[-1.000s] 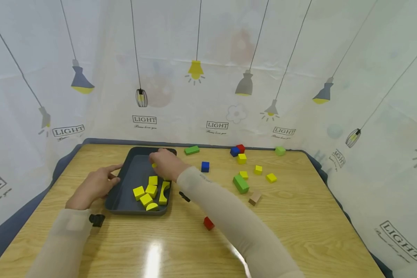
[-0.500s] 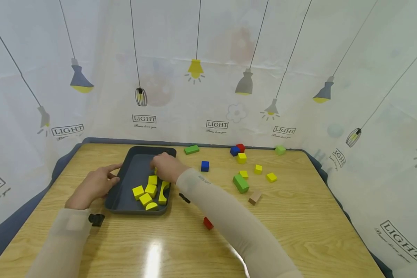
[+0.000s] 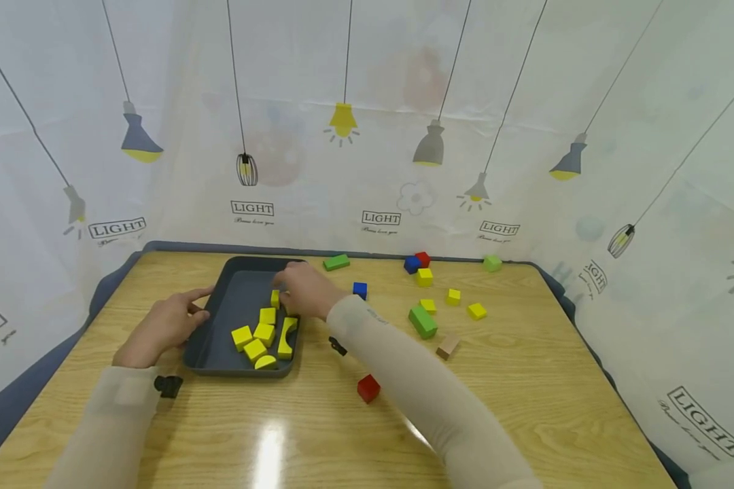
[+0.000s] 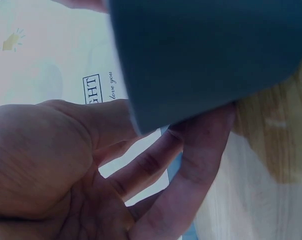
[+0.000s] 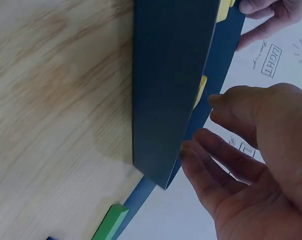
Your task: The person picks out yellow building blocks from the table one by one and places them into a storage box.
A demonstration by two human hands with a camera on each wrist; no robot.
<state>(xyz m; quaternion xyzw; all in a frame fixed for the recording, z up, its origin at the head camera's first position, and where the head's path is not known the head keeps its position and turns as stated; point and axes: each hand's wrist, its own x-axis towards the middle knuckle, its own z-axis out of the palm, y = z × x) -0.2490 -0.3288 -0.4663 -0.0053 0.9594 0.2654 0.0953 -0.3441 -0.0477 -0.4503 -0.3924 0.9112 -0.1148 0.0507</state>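
Note:
A dark grey tray (image 3: 238, 372) stands on the left half of the table with several yellow blocks inside, among them a cube (image 3: 241, 337), a half-round (image 3: 266, 363) and an arch (image 3: 286, 338). My left hand (image 3: 163, 328) rests at the tray's left wall, fingers touching its outer side and edge, as the left wrist view shows. Over the tray's right side is my right hand (image 3: 308, 288). Its fingers are apart and hold nothing in the right wrist view. A yellow block (image 3: 275, 299) sits inside the tray beside its thumb.
Right of the tray lie a red cube (image 3: 369, 388), a brown block (image 3: 448, 346), green blocks (image 3: 423, 322) (image 3: 336, 262), blue cubes (image 3: 359, 290) (image 3: 412, 264) and several yellow blocks (image 3: 453, 297). A light green cube (image 3: 492, 263) is near the back edge. A printed curtain (image 3: 318, 190) hangs behind.
My right hand has let go of the yellow block in the tray and drawn slightly to the right. More of the red cube shows beside the right sleeve. My left hand stays put.

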